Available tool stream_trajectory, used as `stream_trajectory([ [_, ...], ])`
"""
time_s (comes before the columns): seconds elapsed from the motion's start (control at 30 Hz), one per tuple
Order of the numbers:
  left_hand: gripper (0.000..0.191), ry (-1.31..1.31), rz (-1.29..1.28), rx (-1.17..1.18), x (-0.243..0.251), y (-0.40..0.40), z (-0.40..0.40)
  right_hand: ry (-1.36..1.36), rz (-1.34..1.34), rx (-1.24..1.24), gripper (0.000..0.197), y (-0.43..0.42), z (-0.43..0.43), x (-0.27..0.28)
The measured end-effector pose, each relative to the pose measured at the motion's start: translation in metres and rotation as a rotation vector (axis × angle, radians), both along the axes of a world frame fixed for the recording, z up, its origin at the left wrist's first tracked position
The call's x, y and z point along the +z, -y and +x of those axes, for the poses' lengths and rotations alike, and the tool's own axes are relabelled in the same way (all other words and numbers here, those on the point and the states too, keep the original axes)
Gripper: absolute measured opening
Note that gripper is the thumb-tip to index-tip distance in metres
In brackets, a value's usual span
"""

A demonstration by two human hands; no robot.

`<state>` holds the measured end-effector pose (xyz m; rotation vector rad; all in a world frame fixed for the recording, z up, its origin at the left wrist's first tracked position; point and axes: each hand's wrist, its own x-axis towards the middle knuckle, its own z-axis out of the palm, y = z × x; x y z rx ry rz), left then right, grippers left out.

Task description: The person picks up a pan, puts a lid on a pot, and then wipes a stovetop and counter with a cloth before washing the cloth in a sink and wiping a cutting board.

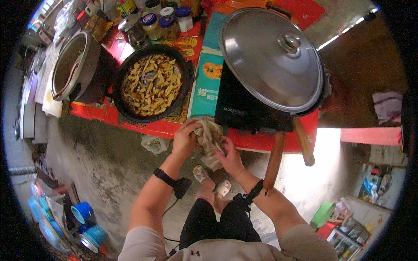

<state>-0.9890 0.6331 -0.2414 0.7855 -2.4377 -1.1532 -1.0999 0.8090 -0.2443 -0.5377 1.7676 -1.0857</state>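
A crumpled, stained cloth (pixel 210 140) hangs between my two hands at the front edge of the red-covered table. My left hand (pixel 184 138) grips its upper left side, and my right hand (pixel 229 156) has hold of its right side. Just beyond it on the table lies a teal printed cardboard box (pixel 205 88). To the left, a black pan (pixel 119 98) holds browned strips of food. On the right a steel domed lid (pixel 261 58) covers a wok on a black cooktop (pixel 240 107), with a wooden handle (pixel 275 160) jutting out over the table's edge.
A deep pot (pixel 98 71) stands at the table's left. Several lidded jars (pixel 152 27) are grouped at the back. A second wooden handle (pixel 303 142) sticks out beside the first. Blue buckets (pixel 82 212) and a green basin (pixel 323 214) are lower down at the sides.
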Motion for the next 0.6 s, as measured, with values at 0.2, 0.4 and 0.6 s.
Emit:
stream_trajectory([
  [0.2, 0.03, -0.299, 1.238, 0.334, 0.042, -0.035, 0.002, 0.602, -0.205, -0.187, 0.06, -0.029, 0.013, 0.011],
  [0.4, 0.036, -0.127, 0.062, -0.229, 0.088, -0.041, -0.018, -0.391, -0.151, -0.003, 0.053, -0.074, -0.012, 0.015],
  [0.6, 0.034, -0.254, -0.525, -0.586, 0.081, -0.06, -0.107, -1.093, -0.078, -0.279, 0.036, -0.106, -0.136, 0.068],
])
